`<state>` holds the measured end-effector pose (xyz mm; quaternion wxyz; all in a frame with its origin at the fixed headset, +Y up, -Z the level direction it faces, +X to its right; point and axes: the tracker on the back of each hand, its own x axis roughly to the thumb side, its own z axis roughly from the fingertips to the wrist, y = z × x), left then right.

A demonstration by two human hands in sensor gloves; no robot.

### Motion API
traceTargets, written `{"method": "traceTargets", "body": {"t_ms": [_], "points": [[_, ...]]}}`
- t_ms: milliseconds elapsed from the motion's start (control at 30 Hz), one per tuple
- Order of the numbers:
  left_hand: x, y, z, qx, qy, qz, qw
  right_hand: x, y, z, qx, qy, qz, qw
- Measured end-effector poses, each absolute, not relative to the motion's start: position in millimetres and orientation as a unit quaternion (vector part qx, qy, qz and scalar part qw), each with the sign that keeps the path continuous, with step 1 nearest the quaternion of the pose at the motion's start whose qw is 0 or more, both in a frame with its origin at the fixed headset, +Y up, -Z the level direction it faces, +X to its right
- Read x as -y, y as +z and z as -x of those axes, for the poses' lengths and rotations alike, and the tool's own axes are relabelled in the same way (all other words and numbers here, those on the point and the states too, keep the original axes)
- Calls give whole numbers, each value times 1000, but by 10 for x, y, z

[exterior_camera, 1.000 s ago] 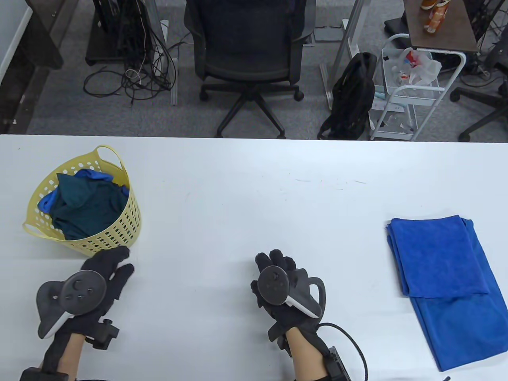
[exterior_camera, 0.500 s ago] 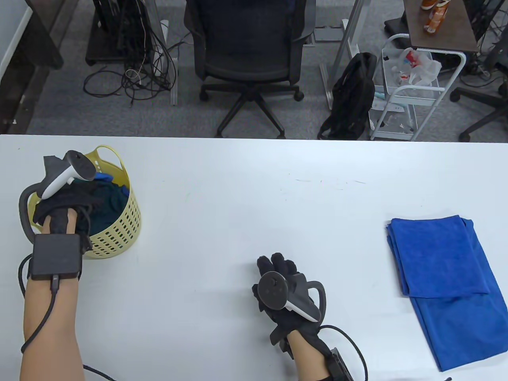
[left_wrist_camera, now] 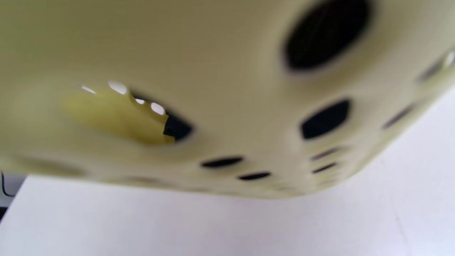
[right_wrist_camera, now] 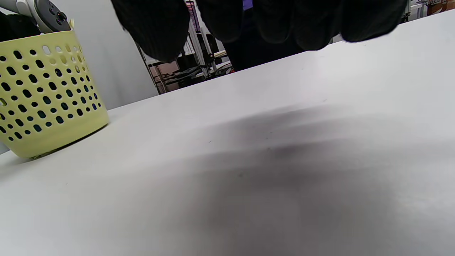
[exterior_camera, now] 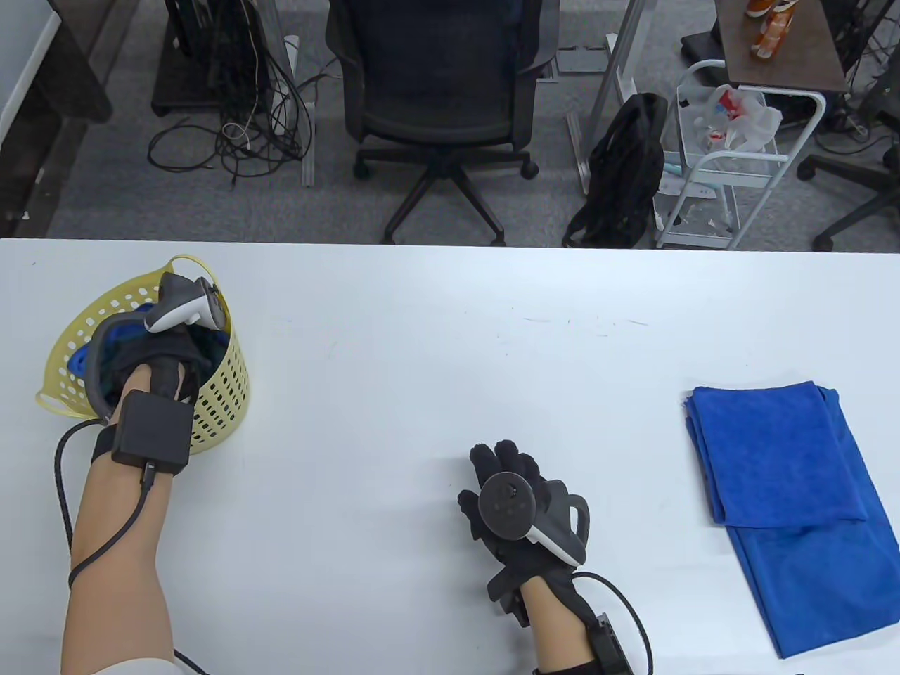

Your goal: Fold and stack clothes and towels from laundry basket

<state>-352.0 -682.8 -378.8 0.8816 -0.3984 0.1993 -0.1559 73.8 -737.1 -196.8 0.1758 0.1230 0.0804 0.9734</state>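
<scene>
Black glove fabric covers the right hand (exterior_camera: 517,510), which hovers palm down just above the white table (exterior_camera: 436,365) at about 6 o'clock, nearest the person. In the right wrist view its fingertips (right_wrist_camera: 156,28) hang loosely side by side over bare tabletop with nothing between them, casting a soft shadow below.

Out at 3 o'clock lies a folded blue towel (exterior_camera: 773,457), its upper layers squared up and one longer layer running back toward the near edge, well apart from the right hand.

At 9 o'clock stands the yellow perforated laundry basket (exterior_camera: 225,394), and the left hand (exterior_camera: 151,351) is plunged into it from above, tracker (exterior_camera: 184,304) pointing toward the far rim. Its fingers are buried among the dark teal and blue laundry (exterior_camera: 81,362) inside, so I cannot tell whether they are apart or clamped on a piece. The left wrist view is filled by the blurred basket wall, pressed very close to the lens.

Beyond the table's far edge, at 12 o'clock, sits a black office chair (exterior_camera: 439,105).
</scene>
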Motion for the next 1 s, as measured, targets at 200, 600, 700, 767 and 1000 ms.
{"method": "traceTargets", "body": {"t_ms": [200,600,700,767,1000], "points": [[6734,-3726,3507,-224,-203,371,878,7377,-1961,-738,-76,973,-128,179],[6879,-3746,3718,-269,-97,432,856,7377,-1955,-736,-67,970,-137,188],[6853,-3731,3730,-267,-99,423,860,7377,-1955,-735,-68,970,-136,190],[6834,-3723,3731,-271,-101,413,863,7380,-1956,-723,-68,970,-138,190],[6788,-3730,3701,-262,-122,386,876,7378,-1949,-710,-64,970,-141,186]]}}
